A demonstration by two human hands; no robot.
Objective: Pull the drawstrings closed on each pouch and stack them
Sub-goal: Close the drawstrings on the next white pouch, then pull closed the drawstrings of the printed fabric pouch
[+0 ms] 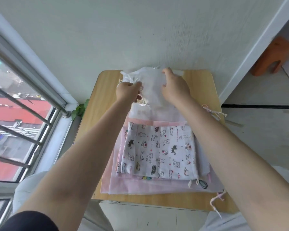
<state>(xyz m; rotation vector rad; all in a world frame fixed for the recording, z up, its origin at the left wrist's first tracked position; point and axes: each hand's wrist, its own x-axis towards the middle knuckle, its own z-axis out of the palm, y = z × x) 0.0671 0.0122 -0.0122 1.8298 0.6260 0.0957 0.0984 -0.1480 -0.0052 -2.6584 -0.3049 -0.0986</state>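
A white pouch (151,87) lies at the far end of the small wooden table (200,84). My left hand (128,92) grips its gathered left edge, where the white drawstrings bunch. My right hand (175,88) holds the pouch's right part, fingers curled over the fabric. Nearer to me lies a stack: a cat-print pouch (160,150) on top of sheer pink pouches (150,187). Pink-and-white drawstrings (213,112) trail off the stack at the right edge, and more drawstring ends (217,200) hang at the near right corner.
The table stands against a white wall. A window with metal bars (23,104) is on the left, with a green plant (79,110) at its sill. An orange stool (272,55) stands on the floor at far right.
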